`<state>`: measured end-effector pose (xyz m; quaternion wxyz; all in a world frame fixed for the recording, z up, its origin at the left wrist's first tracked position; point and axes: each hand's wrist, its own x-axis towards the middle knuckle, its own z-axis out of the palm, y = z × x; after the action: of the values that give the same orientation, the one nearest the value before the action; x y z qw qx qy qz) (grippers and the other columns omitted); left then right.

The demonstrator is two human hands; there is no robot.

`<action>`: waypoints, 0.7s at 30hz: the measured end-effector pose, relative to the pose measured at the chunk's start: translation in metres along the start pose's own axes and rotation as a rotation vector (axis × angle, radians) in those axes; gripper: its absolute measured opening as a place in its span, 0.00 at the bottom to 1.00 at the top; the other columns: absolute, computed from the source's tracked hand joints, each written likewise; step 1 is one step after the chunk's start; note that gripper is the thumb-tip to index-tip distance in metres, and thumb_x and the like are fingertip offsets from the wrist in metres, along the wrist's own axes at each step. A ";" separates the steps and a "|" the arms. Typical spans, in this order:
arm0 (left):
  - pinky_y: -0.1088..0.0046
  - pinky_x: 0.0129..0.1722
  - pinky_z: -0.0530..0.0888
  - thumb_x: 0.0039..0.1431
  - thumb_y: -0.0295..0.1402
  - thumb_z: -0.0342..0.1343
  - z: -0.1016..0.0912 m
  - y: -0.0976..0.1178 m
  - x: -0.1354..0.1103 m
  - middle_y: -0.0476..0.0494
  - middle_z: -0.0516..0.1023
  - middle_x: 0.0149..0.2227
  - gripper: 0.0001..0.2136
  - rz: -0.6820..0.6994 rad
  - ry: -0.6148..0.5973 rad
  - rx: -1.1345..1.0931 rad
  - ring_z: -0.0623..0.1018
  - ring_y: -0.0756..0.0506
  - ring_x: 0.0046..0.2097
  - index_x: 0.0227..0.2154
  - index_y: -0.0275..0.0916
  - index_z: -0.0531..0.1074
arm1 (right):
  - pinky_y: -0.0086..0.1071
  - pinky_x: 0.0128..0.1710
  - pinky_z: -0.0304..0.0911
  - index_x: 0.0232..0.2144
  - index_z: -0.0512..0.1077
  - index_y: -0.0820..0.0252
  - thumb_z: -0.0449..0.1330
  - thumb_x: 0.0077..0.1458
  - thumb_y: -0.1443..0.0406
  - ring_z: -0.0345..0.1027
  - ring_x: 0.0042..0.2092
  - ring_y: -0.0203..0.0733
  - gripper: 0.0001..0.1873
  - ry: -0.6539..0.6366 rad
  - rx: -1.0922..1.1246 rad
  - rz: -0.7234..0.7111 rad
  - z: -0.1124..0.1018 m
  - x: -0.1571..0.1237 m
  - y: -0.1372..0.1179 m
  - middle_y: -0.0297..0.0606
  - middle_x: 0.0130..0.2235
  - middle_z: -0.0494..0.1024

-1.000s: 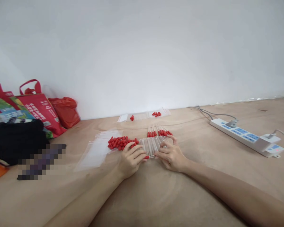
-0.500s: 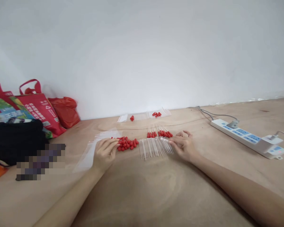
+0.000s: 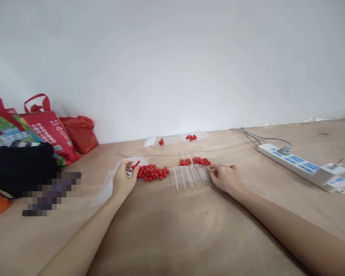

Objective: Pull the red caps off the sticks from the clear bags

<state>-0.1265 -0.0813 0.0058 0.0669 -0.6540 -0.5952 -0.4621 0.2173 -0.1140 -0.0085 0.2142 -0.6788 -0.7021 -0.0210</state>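
Note:
A heap of small red caps (image 3: 153, 173) lies on the brown table (image 3: 172, 226). My left hand (image 3: 125, 180) is at the heap's left end and pinches one red cap between thumb and fingers. To the right lies a row of thin clear tubes (image 3: 189, 176). My right hand (image 3: 224, 177) rests at the row's right edge, fingers curled onto the tubes. Behind the row are finished tubes with red caps (image 3: 194, 161).
A clear plastic bag (image 3: 109, 186) lies under my left hand. More small bags with red caps (image 3: 176, 140) sit by the wall. A white power strip (image 3: 303, 167) is at the right. Red shopping bags (image 3: 47, 130) and a black bag (image 3: 21, 168) stand at the left.
Both hands left the middle of the tube row and moved apart. The left went to the cap heap and picked up one cap; the right went to the row's right edge.

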 end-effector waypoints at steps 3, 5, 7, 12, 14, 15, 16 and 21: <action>0.73 0.28 0.69 0.48 0.38 0.52 0.004 0.004 0.002 0.46 0.72 0.31 0.11 0.017 -0.009 0.052 0.72 0.48 0.30 0.33 0.38 0.65 | 0.37 0.39 0.46 0.36 0.72 0.55 0.46 0.54 0.61 0.69 0.33 0.41 0.15 -0.006 0.029 -0.002 0.000 -0.002 -0.004 0.37 0.29 0.77; 0.71 0.31 0.69 0.48 0.39 0.52 0.007 0.008 0.002 0.46 0.72 0.31 0.10 0.061 -0.011 0.090 0.72 0.47 0.31 0.32 0.39 0.65 | 0.37 0.39 0.46 0.36 0.72 0.55 0.46 0.54 0.60 0.69 0.33 0.40 0.16 -0.007 0.042 0.002 0.000 -0.003 -0.006 0.36 0.29 0.77; 0.69 0.35 0.69 0.49 0.39 0.52 0.010 0.012 0.001 0.46 0.73 0.30 0.10 0.121 -0.037 0.127 0.72 0.45 0.33 0.31 0.39 0.65 | 0.36 0.39 0.46 0.35 0.72 0.55 0.46 0.55 0.59 0.69 0.33 0.40 0.16 -0.005 0.046 -0.004 -0.001 -0.003 -0.007 0.36 0.29 0.77; 0.68 0.36 0.68 0.50 0.40 0.52 0.011 0.013 0.000 0.46 0.74 0.30 0.09 0.205 -0.047 0.163 0.72 0.44 0.35 0.29 0.40 0.66 | 0.36 0.39 0.46 0.32 0.72 0.55 0.42 0.57 0.59 0.69 0.35 0.41 0.19 -0.024 0.040 -0.026 -0.003 -0.003 -0.008 0.37 0.32 0.77; 0.68 0.37 0.67 0.51 0.39 0.51 0.008 0.013 0.000 0.45 0.74 0.30 0.08 0.206 0.002 0.160 0.72 0.44 0.34 0.29 0.39 0.67 | 0.36 0.38 0.46 0.29 0.72 0.56 0.41 0.58 0.59 0.69 0.34 0.41 0.20 -0.039 0.030 -0.019 -0.004 -0.002 -0.007 0.37 0.31 0.77; 0.67 0.37 0.67 0.52 0.39 0.50 0.007 0.014 0.000 0.45 0.74 0.29 0.08 0.209 0.033 0.161 0.71 0.44 0.34 0.28 0.39 0.67 | 0.36 0.38 0.46 0.27 0.71 0.57 0.41 0.58 0.59 0.69 0.34 0.41 0.21 -0.042 0.021 -0.011 -0.004 -0.002 -0.007 0.37 0.31 0.77; 0.66 0.38 0.67 0.53 0.38 0.49 0.005 0.016 0.001 0.45 0.74 0.29 0.08 0.214 0.062 0.164 0.71 0.44 0.34 0.28 0.39 0.67 | 0.36 0.38 0.46 0.26 0.71 0.57 0.41 0.58 0.58 0.69 0.34 0.41 0.21 -0.042 0.011 -0.002 -0.003 -0.001 -0.007 0.38 0.30 0.77; 0.64 0.41 0.65 0.51 0.36 0.50 0.009 0.044 0.006 0.46 0.74 0.31 0.07 0.255 -0.010 0.172 0.71 0.43 0.37 0.28 0.40 0.69 | 0.36 0.37 0.45 0.27 0.71 0.57 0.40 0.58 0.58 0.68 0.33 0.41 0.22 0.011 0.002 0.027 -0.003 0.003 -0.004 0.39 0.29 0.77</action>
<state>-0.0854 -0.0838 0.0254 0.1780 -0.7182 -0.5453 -0.3940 0.2148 -0.1124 -0.0037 0.2189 -0.6878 -0.6918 -0.0213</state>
